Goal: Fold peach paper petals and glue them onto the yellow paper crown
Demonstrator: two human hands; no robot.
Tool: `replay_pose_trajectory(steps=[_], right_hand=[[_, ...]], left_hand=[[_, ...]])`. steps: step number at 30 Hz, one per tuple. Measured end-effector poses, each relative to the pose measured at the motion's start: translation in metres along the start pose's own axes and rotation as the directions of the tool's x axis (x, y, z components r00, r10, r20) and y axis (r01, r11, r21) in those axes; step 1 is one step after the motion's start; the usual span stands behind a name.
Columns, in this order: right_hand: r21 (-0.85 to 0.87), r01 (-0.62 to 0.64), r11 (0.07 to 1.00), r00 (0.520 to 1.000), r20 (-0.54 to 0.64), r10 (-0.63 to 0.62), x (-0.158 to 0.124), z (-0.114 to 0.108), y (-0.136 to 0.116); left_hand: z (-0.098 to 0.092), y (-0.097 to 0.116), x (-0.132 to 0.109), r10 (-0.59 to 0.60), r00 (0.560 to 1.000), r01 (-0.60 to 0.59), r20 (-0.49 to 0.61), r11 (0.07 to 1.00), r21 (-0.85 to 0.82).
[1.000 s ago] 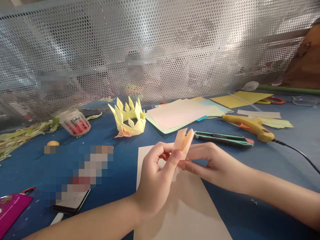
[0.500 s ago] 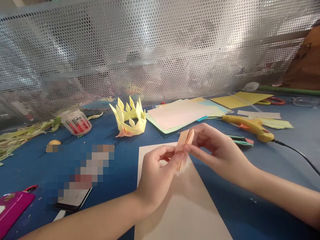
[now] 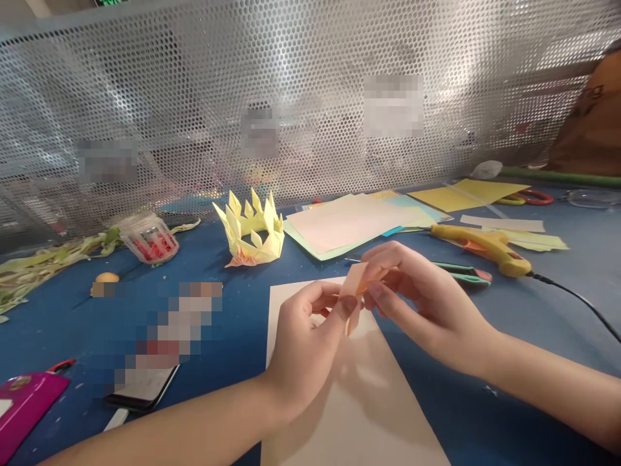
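Both my hands pinch a small folded peach paper piece (image 3: 358,283) above a large cream sheet (image 3: 354,401) on the blue table. My left hand (image 3: 305,349) grips its lower end between thumb and fingers. My right hand (image 3: 422,304) closes on its upper part with fingers curled over it. A yellow spiky origami crown (image 3: 252,230) stands behind, to the left of the hands.
A stack of pastel papers (image 3: 354,220), a yellow glue gun (image 3: 485,244) with black cord, and a green cutter (image 3: 460,272) lie at the right. A clear jar (image 3: 148,238), a phone (image 3: 140,388) and a pink case (image 3: 24,401) sit left. Perforated metal mesh (image 3: 310,97) closes the back.
The peach piece stood upright with two tips; my right hand rose over it and pressed the top down, so it now sits lower and folded between both hands.
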State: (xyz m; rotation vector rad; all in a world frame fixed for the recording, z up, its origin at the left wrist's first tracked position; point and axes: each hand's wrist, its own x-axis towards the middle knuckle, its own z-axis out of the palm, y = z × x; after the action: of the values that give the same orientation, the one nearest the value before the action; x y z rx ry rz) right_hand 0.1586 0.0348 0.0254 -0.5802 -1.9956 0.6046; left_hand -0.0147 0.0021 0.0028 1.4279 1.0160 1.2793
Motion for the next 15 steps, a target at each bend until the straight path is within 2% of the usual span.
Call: replay_pose_trajectory(steps=[5, 7, 12, 15], right_hand=[[-0.242, 0.101, 0.965, 0.994, -0.019, -0.109, 0.0030, -0.0012, 0.0018], [-0.278, 0.102, 0.955, 0.994, -0.017, -0.111, 0.0026, -0.0006, 0.0027], [-0.094, 0.013, 0.996, 0.992, -0.126, -0.025, -0.0032, 0.0041, 0.0076], [-0.112, 0.000, 0.994, 0.991, -0.131, -0.015, -0.0049, 0.0052, 0.0083]], left_hand=[[-0.0001, 0.0018, 0.0007, 0.030, 0.999, -0.033, 0.042, 0.997, 0.067], [-0.0005, 0.0027, 0.0001, 0.040, 0.998, -0.044, 0.045, 0.995, 0.087], [-0.0010, 0.0037, -0.0016, 0.038, 0.999, -0.040, 0.030, 0.998, 0.058], [-0.0005, 0.0029, -0.0012, 0.026, 1.000, -0.027, 0.014, 0.998, 0.058]])
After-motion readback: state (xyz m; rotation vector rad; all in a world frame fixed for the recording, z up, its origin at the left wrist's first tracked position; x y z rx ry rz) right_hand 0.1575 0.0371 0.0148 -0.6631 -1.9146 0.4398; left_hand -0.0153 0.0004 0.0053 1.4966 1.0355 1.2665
